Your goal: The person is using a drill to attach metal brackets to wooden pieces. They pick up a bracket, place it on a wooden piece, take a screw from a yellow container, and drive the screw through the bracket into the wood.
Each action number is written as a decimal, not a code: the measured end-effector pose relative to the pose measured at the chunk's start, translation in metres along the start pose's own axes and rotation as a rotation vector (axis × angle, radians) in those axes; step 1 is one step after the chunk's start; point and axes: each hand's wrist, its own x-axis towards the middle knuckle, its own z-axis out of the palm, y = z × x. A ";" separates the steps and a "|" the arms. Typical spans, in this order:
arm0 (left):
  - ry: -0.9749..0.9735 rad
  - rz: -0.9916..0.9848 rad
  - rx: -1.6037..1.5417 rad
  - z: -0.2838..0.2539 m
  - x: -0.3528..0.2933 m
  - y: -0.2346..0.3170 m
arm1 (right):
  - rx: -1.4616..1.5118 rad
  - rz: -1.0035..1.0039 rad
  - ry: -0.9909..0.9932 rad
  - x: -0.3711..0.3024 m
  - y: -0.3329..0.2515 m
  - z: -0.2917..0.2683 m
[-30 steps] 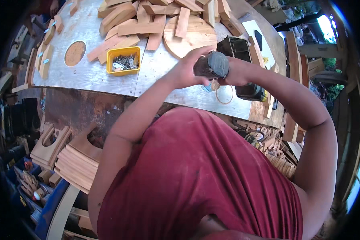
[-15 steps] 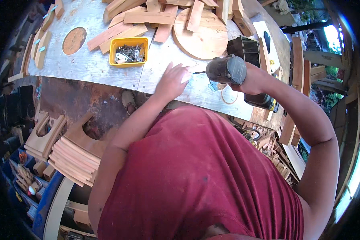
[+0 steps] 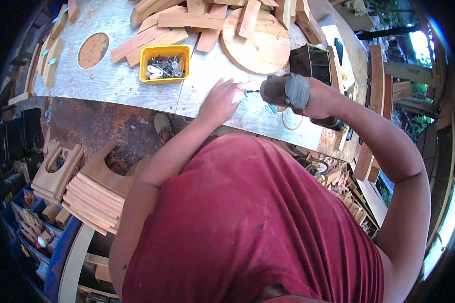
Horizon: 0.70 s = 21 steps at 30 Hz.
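Note:
My right hand (image 3: 322, 98) grips a dark cordless drill (image 3: 283, 92), held level with its bit (image 3: 253, 91) pointing left. A small pale piece, apparently wood (image 3: 238, 95), is held at the worktop in my left hand (image 3: 220, 102), whose fingers close round its far side. The bit's tip meets or nearly meets this piece, where a small bluish thing shows; contact is too small to tell. Left of my left hand stands a yellow bin (image 3: 164, 78) of loose screws and small hardware. Beneath the drill lie a small blue item (image 3: 271, 109) and a thin ring (image 3: 291, 119).
Wood offcuts (image 3: 192, 20) are heaped across the back of the worktop (image 3: 131, 93), beside a round wooden disc (image 3: 258, 48). A dark open box (image 3: 311, 63) stands beyond the drill. Stacked curved boards (image 3: 93, 199) and a blue crate (image 3: 60, 247) fill the lower left.
The drill has shifted slightly with its bit now closer to the pale piece, and bluish colour shows at the tip. My left hand keeps its hold; the whole view has moved a little.

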 end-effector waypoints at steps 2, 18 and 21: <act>-0.006 0.006 -0.002 0.000 0.000 -0.001 | 0.010 0.036 0.022 0.001 0.002 0.003; -0.286 -0.835 -1.101 -0.009 -0.038 0.051 | 0.025 0.065 -0.017 0.002 -0.005 -0.006; -0.101 -0.967 -1.300 0.015 -0.027 0.067 | 0.042 0.008 0.007 0.002 -0.007 -0.008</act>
